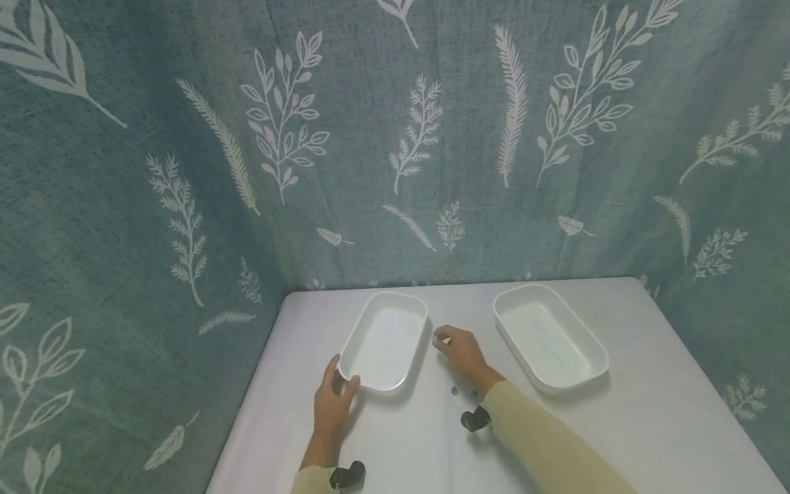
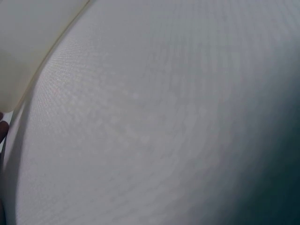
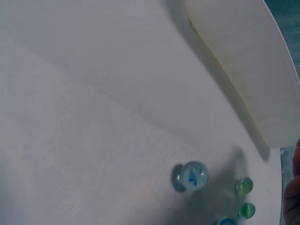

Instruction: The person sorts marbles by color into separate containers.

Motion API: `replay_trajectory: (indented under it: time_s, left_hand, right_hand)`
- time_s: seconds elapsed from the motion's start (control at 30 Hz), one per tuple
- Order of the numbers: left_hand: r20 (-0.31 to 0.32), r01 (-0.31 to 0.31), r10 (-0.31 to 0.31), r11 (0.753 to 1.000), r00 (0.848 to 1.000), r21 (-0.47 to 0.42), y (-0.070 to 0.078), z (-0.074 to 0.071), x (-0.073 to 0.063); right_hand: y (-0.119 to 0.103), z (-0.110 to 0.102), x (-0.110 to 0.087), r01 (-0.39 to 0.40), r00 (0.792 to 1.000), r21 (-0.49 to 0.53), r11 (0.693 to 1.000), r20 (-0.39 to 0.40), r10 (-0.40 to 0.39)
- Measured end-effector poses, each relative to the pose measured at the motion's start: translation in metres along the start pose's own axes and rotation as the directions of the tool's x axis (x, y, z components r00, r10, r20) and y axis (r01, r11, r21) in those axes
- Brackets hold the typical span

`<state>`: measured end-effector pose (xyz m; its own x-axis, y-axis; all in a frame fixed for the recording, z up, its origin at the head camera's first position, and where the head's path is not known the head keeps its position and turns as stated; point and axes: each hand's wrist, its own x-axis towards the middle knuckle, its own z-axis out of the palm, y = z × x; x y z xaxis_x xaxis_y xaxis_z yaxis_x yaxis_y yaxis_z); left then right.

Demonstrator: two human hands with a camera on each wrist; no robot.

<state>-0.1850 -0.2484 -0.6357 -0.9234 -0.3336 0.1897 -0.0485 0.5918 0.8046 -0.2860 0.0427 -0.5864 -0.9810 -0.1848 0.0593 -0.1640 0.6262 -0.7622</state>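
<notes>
A white rectangular tray [image 1: 384, 343] lies on the left of the table. At its near left corner my left hand [image 1: 332, 405] holds it, the thumb on the near rim and the fingers along the left side. Just right of that tray, my right hand [image 1: 459, 350] has thumb and forefinger curled together on a small pale thing that looks like a glass marble, mostly hidden. Below the hand, a clear marble with a blue swirl [image 3: 193, 176] rests on the table, near two green marbles [image 3: 244, 186] and a blue one [image 3: 227, 221] cut off by the frame edge.
Another white tray [image 1: 549, 343] stands at the right, slanted, with nothing visible inside. A white cloth [image 1: 407, 439] covers the table. Leaf-patterned blue-green curtains [image 1: 370, 137] hang behind the table and along both sides.
</notes>
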Motion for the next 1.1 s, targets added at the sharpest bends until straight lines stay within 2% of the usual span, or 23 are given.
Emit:
replay_trajectory:
  time_s: [0.1,0.33,0.73,1.1]
  left_hand:
    - [-0.007,0.003,-0.003,1.0,1.0,-0.004,0.001,-0.001,-0.001]
    - [-0.009,0.013,-0.013,1.0,1.0,-0.008,-0.001,-0.002,-0.001]
    - [-0.018,-0.002,0.002,1.0,1.0,-0.022,-0.002,0.003,0.002]
    - [-0.012,-0.002,0.002,0.999,1.0,-0.039,-0.002,0.002,0.001]
  right_hand:
    - [-0.007,0.003,0.002,-0.008,1.0,0.019,1.0,-0.004,0.008]
    - [-0.016,0.014,0.009,0.052,0.999,0.035,0.998,-0.007,-0.051]
    - [-0.019,0.017,0.017,0.07,0.998,0.042,0.997,-0.009,-0.07]
    - [-0.02,0.021,0.018,0.041,0.999,0.056,0.998,-0.015,-0.04]
